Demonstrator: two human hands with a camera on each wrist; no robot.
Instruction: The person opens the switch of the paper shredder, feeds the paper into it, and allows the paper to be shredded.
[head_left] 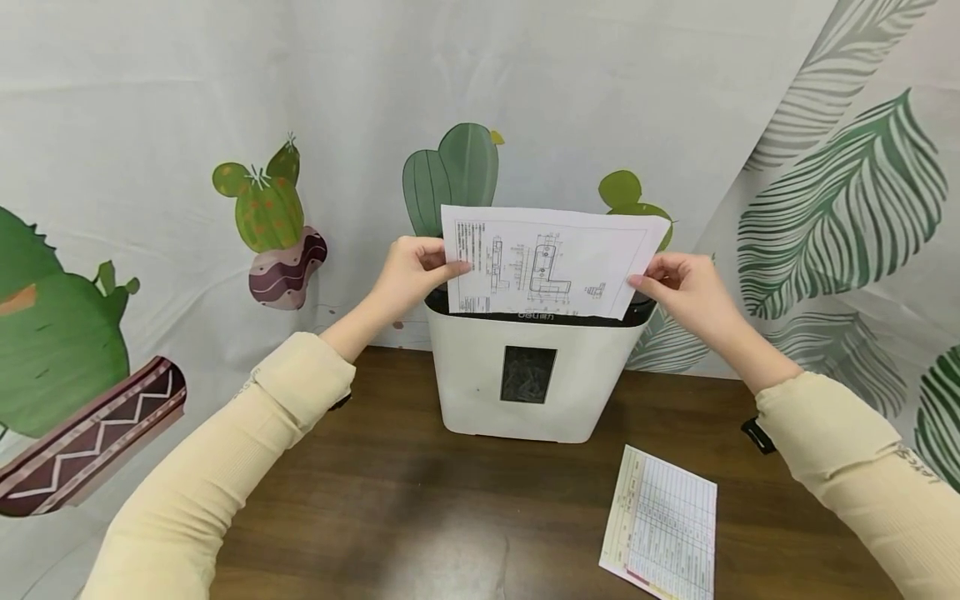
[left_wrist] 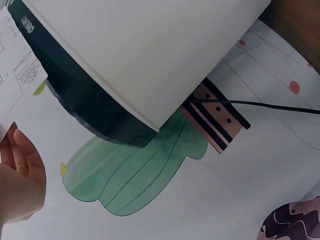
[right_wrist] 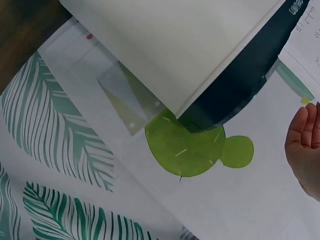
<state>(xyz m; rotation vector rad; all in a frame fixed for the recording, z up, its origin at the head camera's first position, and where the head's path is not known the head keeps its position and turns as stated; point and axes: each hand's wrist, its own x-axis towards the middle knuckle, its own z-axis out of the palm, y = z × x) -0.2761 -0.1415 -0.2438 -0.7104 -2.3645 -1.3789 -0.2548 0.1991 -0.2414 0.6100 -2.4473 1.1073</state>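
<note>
A white sheet of paper (head_left: pixel 585 242) printed with a technical drawing stands upright over the black top of a white paper shredder (head_left: pixel 461 367). My left hand (head_left: pixel 416 275) pinches the sheet's left edge between thumb and fingers. At the opposite edge, my right hand (head_left: pixel 686 287) pinches it the same way. The sheet's lower edge overlaps the shredder's top, hiding the slot. Through the shredder's front window (head_left: pixel 528 375), shredded scraps show. In the left wrist view, the left hand (left_wrist: pixel 22 182) is beside the sheet's corner; the right wrist view shows the right hand (right_wrist: pixel 306 150) partly cut off.
A printed table sheet (head_left: pixel 663 529) with coloured strips lies on the brown wooden table (head_left: pixel 360 492), right of the shredder. Behind hangs a white cloth (head_left: pixel 337 100) with cactus and leaf prints. A black cord (left_wrist: pixel 270 105) runs from behind the shredder.
</note>
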